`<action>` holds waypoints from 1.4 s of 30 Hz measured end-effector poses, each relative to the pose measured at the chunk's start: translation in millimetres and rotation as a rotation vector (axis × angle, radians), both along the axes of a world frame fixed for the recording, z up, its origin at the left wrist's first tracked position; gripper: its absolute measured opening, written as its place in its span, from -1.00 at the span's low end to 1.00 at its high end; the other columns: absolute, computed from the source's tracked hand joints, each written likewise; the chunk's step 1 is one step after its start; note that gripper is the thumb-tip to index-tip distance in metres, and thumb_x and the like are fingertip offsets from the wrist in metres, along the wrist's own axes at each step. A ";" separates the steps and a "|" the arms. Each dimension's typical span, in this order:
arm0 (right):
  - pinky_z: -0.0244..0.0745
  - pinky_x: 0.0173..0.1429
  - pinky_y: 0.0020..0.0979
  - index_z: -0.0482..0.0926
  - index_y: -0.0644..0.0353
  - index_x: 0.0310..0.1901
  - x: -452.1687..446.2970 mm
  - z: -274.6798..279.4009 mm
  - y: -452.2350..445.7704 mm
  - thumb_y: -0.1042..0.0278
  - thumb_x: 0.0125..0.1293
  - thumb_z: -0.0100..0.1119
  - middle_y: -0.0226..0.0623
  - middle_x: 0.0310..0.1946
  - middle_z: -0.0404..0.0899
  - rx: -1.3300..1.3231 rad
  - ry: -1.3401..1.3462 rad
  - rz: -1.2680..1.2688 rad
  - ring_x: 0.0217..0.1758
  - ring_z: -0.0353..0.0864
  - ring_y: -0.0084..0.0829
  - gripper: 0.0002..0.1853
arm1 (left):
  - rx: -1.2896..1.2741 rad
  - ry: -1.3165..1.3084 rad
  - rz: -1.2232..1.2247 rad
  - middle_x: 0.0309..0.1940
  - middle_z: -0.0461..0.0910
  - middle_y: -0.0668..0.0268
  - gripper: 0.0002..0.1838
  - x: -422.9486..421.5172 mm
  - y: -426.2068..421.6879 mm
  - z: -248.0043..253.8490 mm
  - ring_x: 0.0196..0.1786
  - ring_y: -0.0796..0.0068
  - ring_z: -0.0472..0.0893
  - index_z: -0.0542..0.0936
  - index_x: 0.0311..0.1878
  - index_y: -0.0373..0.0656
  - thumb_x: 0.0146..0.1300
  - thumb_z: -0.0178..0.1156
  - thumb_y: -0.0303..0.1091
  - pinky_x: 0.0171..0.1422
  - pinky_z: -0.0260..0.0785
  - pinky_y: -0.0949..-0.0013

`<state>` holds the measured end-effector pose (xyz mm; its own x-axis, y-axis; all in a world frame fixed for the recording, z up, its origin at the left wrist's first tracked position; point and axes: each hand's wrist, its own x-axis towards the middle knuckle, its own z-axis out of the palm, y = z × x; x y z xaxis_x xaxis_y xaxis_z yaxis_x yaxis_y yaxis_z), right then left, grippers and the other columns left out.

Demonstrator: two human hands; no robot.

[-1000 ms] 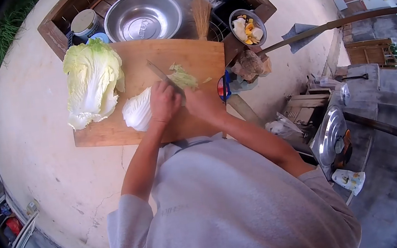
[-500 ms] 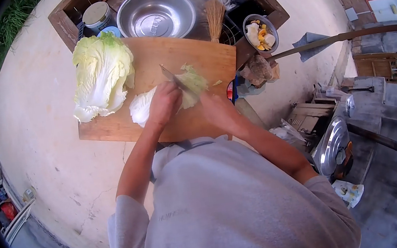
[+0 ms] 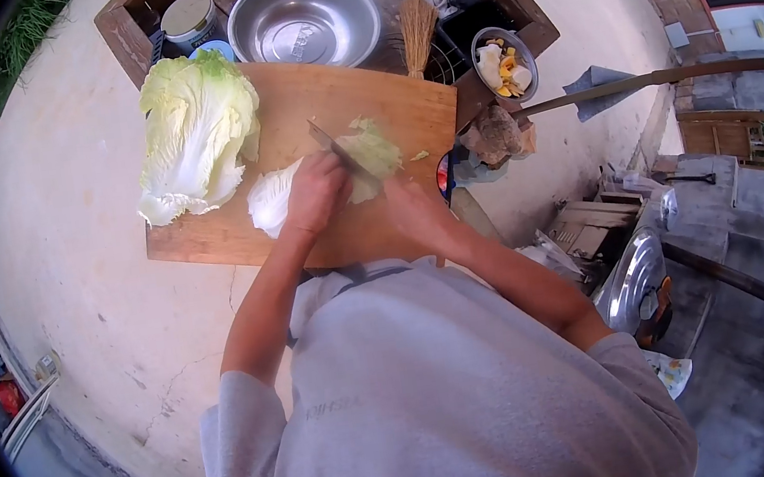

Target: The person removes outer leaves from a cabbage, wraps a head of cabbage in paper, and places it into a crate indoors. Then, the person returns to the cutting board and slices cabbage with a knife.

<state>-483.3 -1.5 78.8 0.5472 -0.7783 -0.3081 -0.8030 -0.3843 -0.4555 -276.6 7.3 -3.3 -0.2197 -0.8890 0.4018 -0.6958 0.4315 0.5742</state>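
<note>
On a wooden cutting board (image 3: 218,237), my left hand (image 3: 320,187) presses down on a napa cabbage leaf (image 3: 272,195), fingers curled over it. The leaf's white base shows left of the hand. Close against those fingers stands the blade of a kitchen knife (image 3: 341,150). My right hand (image 3: 406,204) is closed around the knife's handle, which the hand hides. Shredded cabbage (image 3: 372,148) lies just right of the blade. A stack of large cabbage leaves (image 3: 200,137) rests on the board's left side, partly past its edge.
Beyond the board sit a steel basin (image 3: 303,22), a lidded tub (image 3: 189,21) and a straw whisk broom (image 3: 419,33). At the right stands a bowl (image 3: 524,54) holding cut white and yellow pieces. A long pole (image 3: 632,84) reaches in from the right.
Both hands stay in nearly the same place at the leaf, with the knife still between them. The whole view has shifted slightly.
</note>
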 end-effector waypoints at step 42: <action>0.52 -0.29 0.14 0.38 0.38 -0.11 15.4 -18.8 0.2 0.49 0.27 0.09 0.20 -0.51 0.60 -0.090 -0.114 -0.021 -0.38 0.65 0.22 -0.79 | -0.119 0.004 0.129 -0.38 0.52 0.32 -0.90 -9.7 3.0 8.8 -0.27 0.23 0.50 0.60 -0.48 -0.13 -0.14 0.30 -0.51 -0.20 0.41 0.19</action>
<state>-468.0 -1.3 60.0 0.5582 -0.8113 -0.1739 -0.7564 -0.4114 -0.5085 -286.3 10.3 5.4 -0.1047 -0.8559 0.5065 -0.7475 0.4036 0.5276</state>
